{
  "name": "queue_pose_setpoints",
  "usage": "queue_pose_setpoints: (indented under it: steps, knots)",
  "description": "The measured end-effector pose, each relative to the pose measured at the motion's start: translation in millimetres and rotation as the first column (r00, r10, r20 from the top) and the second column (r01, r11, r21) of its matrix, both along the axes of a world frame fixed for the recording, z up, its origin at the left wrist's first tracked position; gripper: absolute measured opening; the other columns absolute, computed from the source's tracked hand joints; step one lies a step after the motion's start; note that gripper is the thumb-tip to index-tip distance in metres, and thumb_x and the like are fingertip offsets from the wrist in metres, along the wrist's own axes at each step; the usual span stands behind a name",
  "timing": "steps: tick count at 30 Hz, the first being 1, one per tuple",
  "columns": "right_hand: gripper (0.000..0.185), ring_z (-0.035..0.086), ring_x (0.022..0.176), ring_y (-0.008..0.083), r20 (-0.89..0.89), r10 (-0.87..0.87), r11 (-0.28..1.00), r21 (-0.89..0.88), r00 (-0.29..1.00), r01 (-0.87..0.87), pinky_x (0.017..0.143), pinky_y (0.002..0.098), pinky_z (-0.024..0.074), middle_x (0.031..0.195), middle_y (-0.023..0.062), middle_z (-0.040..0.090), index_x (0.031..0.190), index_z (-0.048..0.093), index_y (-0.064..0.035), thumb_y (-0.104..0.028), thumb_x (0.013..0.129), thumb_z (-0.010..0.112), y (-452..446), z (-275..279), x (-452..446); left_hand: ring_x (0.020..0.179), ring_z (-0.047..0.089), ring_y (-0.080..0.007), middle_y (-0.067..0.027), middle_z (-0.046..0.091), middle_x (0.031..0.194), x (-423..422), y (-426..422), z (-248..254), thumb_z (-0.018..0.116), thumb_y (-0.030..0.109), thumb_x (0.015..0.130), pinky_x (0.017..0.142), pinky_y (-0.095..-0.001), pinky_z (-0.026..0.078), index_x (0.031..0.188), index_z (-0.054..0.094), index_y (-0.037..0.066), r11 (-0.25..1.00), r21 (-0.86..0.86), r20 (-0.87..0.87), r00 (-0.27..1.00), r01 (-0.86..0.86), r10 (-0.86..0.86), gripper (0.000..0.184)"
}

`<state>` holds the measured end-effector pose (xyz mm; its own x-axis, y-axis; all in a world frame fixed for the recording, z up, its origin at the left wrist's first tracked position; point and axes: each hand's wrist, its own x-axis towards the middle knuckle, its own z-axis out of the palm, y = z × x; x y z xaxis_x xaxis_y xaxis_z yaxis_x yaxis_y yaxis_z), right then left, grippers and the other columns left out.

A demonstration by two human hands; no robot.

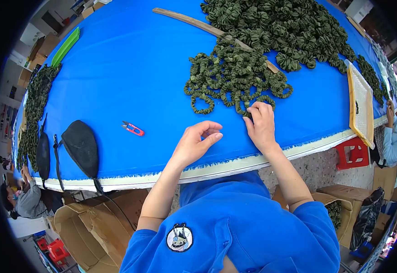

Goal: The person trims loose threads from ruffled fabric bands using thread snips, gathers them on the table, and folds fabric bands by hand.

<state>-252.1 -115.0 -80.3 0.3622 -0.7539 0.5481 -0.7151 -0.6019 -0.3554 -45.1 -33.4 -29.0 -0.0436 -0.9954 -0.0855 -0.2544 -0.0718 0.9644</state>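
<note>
A loose heap of dark green fabric scrunchies (234, 68) lies on the blue table cover in front of me. My right hand (261, 125) is at the near edge of this heap, thumb and fingers closed on a green scrunchie (241, 107). Part of that scrunchie is hidden behind the fingertips. To the left, my left hand (197, 142) hovers over the cover, fingers loosely bent and apart from the thumb, with nothing in it. Just beyond it, a single scrunchie ring (202, 104) sits at the heap's lower left.
A wooden strip (198, 23) separates this heap from a larger scrunchie pile (289, 32). Red thread snips (133, 128) and a black mesh pouch (80, 148) lie left. A yellow-edged padded envelope (361, 104) stands right. Other people work at both ends; cardboard boxes (87, 227) stand below.
</note>
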Motion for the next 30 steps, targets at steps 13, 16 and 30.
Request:
queue_pose_setpoints:
  steps: [13,16,30]
  knots:
    - [0.014,0.055,0.082,0.0174,0.531,-0.183,0.956,0.292,0.828,0.025,0.074,0.0274,0.0451,0.094,0.0078,0.061,0.096,0.059,0.0006,-0.005,0.084,0.06,4.2,33.5,-38.6,0.106,0.055,-0.0252,-0.0112,0.057,0.119,-32.1,-56.1,-50.0,0.066,0.011,0.078,0.093,-0.0367,0.042,0.112,0.06,0.003,0.831,-0.427,0.707,0.705,0.356,0.061,0.035]
    - [0.014,0.055,0.081,0.0155,0.561,-0.223,0.941,0.339,0.797,0.025,0.074,0.0263,0.045,0.094,0.0076,0.061,0.098,0.059,0.0006,-0.006,0.085,0.059,9.7,33.9,-50.7,0.112,0.052,-0.0265,-0.012,0.055,0.123,-40.7,-61.2,-58.1,0.066,0.015,0.079,0.098,-0.0387,0.038,0.115,0.058,0.002,0.795,-0.471,0.738,0.665,0.383,0.117,0.039]
    - [0.014,0.057,0.08,0.0127,0.867,-0.23,0.864,0.391,0.443,-0.316,0.075,0.023,0.0458,0.091,0.0099,0.063,0.102,0.058,0.0019,-0.004,0.089,0.055,12.9,80.6,-75.8,0.077,0.06,-0.0149,-0.0054,0.066,0.091,-105.9,-15.1,-12.8,0.056,0.004,0.086,0.07,-0.0281,0.049,0.101,0.064,0.007,0.849,-0.383,-0.026,0.915,0.363,-0.402,0.017]
